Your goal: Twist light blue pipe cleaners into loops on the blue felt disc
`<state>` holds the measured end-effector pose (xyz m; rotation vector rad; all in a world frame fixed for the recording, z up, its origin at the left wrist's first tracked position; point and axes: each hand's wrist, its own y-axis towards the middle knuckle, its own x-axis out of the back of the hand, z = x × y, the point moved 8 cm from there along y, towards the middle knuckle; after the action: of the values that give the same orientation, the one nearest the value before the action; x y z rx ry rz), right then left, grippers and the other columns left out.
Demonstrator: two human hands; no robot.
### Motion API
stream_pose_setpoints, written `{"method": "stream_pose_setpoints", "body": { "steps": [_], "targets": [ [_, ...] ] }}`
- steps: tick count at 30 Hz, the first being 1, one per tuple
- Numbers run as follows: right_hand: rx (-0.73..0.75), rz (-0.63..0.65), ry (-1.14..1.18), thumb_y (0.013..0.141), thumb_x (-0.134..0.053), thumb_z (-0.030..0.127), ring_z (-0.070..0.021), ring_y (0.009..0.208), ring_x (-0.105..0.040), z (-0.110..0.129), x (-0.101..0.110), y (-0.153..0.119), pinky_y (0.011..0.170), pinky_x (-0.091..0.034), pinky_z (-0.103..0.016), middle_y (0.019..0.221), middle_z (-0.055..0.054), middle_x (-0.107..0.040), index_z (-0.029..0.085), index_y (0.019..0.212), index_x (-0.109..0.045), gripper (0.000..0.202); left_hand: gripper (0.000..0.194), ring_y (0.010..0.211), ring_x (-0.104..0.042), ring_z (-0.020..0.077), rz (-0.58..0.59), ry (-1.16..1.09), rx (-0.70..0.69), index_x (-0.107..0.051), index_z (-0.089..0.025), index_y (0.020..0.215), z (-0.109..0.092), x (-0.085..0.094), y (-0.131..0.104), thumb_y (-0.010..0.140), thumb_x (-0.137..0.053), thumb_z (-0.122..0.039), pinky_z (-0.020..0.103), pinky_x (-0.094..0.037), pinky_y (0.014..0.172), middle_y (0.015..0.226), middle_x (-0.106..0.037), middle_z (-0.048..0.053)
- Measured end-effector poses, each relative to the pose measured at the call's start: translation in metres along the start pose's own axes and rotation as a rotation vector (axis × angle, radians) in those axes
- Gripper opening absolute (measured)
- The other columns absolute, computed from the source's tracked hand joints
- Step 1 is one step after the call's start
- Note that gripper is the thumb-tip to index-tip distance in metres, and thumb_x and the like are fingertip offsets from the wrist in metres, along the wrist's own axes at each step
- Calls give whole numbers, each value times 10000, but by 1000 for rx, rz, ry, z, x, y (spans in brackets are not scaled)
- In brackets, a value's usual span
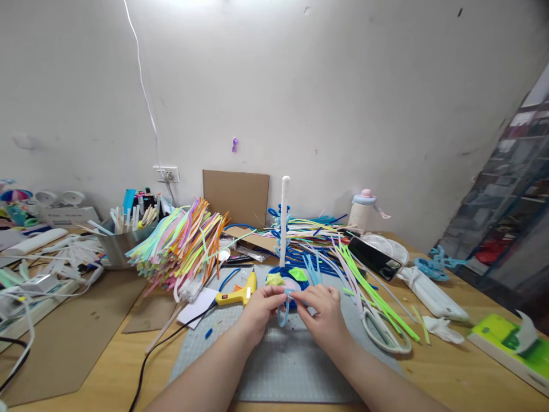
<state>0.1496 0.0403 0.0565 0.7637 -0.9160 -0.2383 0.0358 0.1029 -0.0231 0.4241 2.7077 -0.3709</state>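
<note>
A light blue pipe cleaner (pixel 282 316), bent into a loop, hangs between my two hands over the cutting mat (pixel 295 366). My left hand (pixel 262 306) pinches it from the left, and my right hand (pixel 321 309) pinches it from the right, fingertips nearly meeting. Just behind them stands a dark blue fuzzy base bearing a yellow star (pixel 275 279), a green star (pixel 298 274) and a pale pink piece, partly hidden by my fingers. A white fuzzy post (pixel 283 223) rises upright behind the stars, with blue curled pieces beside it.
A yellow glue gun (pixel 238 293) lies left of my hands, its black cord trailing forward. Scissors (pixel 386 335) and green pipe cleaners (pixel 377 292) lie to the right. A large pipe cleaner bundle (pixel 180 246) is at left; a phone (pixel 375 257) and bottle (pixel 362 213) are at back right.
</note>
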Motion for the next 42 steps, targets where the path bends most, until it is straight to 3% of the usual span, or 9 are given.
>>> {"method": "stream_pose_setpoints", "body": {
  "steps": [24, 42],
  "targets": [
    [11, 15, -94, 780, -520, 202, -156, 687, -538, 1, -1, 0, 669, -241, -312, 705, 15, -641, 279, 851, -643, 162, 329, 527, -531, 108, -22, 143, -92, -627, -120, 722, -5, 5, 3, 492, -774, -304, 220, -371, 523, 637, -623, 27],
    [-8, -21, 11, 807, -494, 217, -165, 702, -531, 2, 4, 0, 709, -253, -328, 721, 1, -645, 258, 846, -638, 155, 320, 525, -530, 103, -19, 145, -95, -636, -122, 731, -8, 5, 2, 504, -760, -310, 224, -373, 529, 652, -634, 31]
  ]
}}
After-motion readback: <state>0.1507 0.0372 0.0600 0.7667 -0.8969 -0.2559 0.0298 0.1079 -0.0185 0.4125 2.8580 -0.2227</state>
